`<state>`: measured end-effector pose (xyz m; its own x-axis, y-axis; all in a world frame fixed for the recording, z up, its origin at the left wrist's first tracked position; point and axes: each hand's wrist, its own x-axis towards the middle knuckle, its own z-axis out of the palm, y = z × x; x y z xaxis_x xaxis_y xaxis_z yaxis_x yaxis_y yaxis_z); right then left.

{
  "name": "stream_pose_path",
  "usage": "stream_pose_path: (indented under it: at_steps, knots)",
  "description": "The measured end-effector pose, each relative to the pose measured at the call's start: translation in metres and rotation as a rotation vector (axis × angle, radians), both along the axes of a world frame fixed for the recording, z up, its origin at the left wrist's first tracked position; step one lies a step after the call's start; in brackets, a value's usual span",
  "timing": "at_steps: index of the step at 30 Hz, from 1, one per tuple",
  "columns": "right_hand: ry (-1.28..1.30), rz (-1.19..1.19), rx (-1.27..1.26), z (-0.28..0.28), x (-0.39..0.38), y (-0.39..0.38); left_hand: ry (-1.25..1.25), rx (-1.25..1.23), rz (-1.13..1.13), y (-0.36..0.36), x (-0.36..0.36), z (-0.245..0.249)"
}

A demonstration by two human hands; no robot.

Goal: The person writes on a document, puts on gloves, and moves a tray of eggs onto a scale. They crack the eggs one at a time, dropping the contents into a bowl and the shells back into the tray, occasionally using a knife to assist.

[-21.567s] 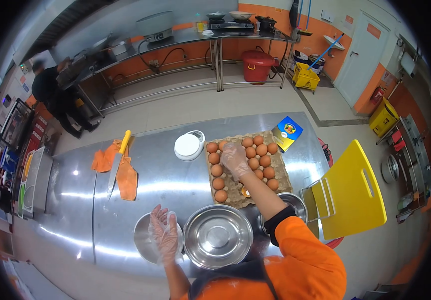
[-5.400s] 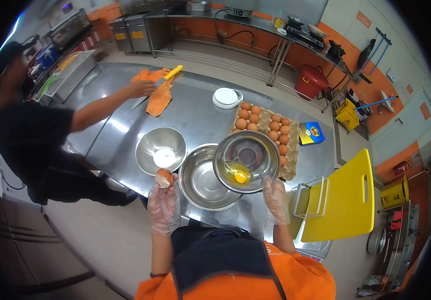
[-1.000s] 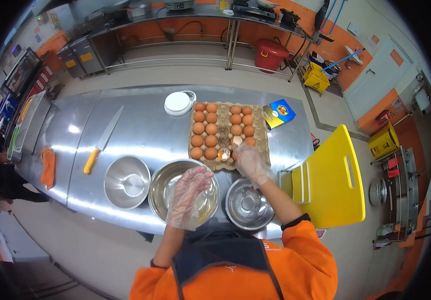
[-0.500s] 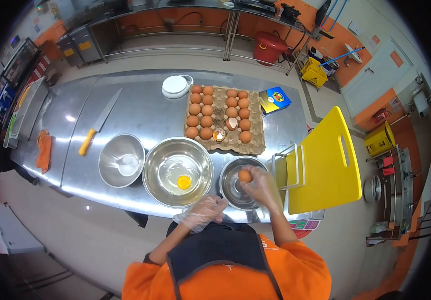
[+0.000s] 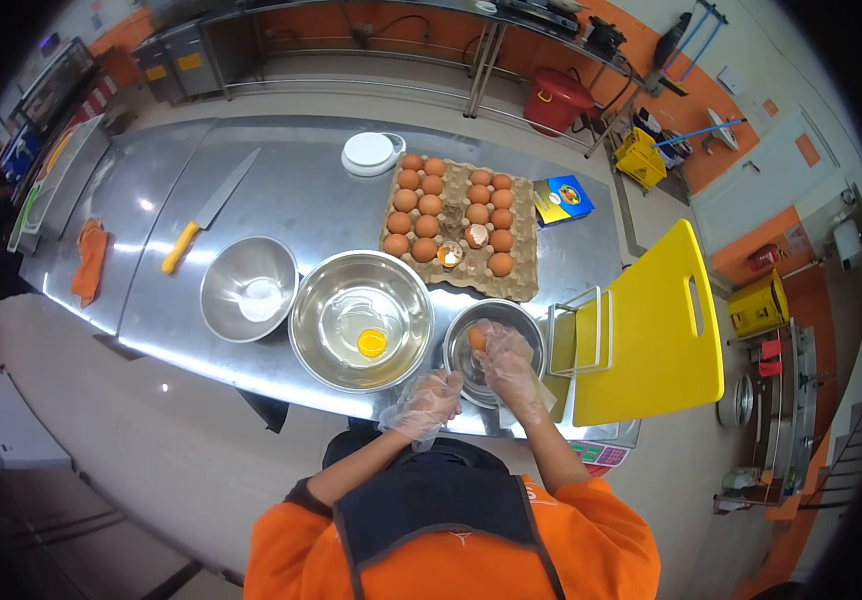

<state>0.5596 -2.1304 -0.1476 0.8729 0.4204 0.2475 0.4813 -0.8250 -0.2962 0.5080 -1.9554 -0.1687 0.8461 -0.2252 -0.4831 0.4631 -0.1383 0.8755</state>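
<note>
My right hand [image 5: 508, 368], in a clear plastic glove, grips a brown egg [image 5: 477, 338] over the small steel bowl [image 5: 539, 338]. Close to that bowl's lower left rim is my gloved left hand [image 5: 429, 404], its fingers curled together; whether anything is inside them is hidden. Left of it stands a larger steel bowl [image 5: 316, 362] containing clear egg white and one yolk [image 5: 372, 343]. Behind the bowls, a cardboard egg tray [image 5: 519, 285] carries several brown eggs [image 5: 425, 249] and two broken shells [image 5: 450, 254], [image 5: 476, 235].
Another steel bowl [image 5: 221, 315] stands left, beyond it a yellow-handled knife [image 5: 213, 212] and an orange cloth [image 5: 89, 263]. A yellow cutting board [image 5: 651, 335] leans in a wire rack [image 5: 579, 335] at right. Behind are a white round item [image 5: 369, 152] and a blue-yellow box [image 5: 563, 199].
My right hand has shifted the egg slightly left over the small bowl. My left hand has come a little nearer that bowl. The whole view has turned slightly.
</note>
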Motion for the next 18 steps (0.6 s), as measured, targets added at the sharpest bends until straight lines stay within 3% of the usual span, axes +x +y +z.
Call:
stream_pose_path:
  at_steps: [4, 5, 7, 9, 13, 14, 16, 18]
  knots:
    - [0.184, 0.030, -0.042, 0.000, 0.003, 0.003, -0.012, 0.020, 0.019, -0.003, 0.001, -0.002]
    - [0.185, 0.035, -0.043, 0.005, 0.001, 0.006, -0.010, 0.020, 0.024, -0.002, 0.000, -0.003]
    - [-0.109, -0.068, 0.139, 0.013, -0.001, 0.010, -0.030, -0.018, -0.001, 0.000, 0.000, -0.007]
    - [-0.023, -0.043, 0.131, -0.018, -0.001, 0.006, -0.005, -0.018, 0.006, -0.001, 0.002, -0.008]
    - [0.208, -0.019, 0.071, 0.002, -0.001, 0.004, -0.028, 0.028, -0.021, 0.000, 0.000, 0.004]
    - [0.201, -0.016, 0.071, 0.005, 0.002, 0.005, -0.035, 0.028, -0.018, 0.001, 0.003, 0.007]
    - [-0.047, -0.071, 0.207, 0.006, 0.000, 0.006, -0.025, -0.011, -0.010, 0.003, 0.001, 0.011]
    - [0.075, -0.070, 0.107, -0.004, -0.002, 0.007, 0.004, 0.010, -0.012, 0.000, 0.002, 0.001]
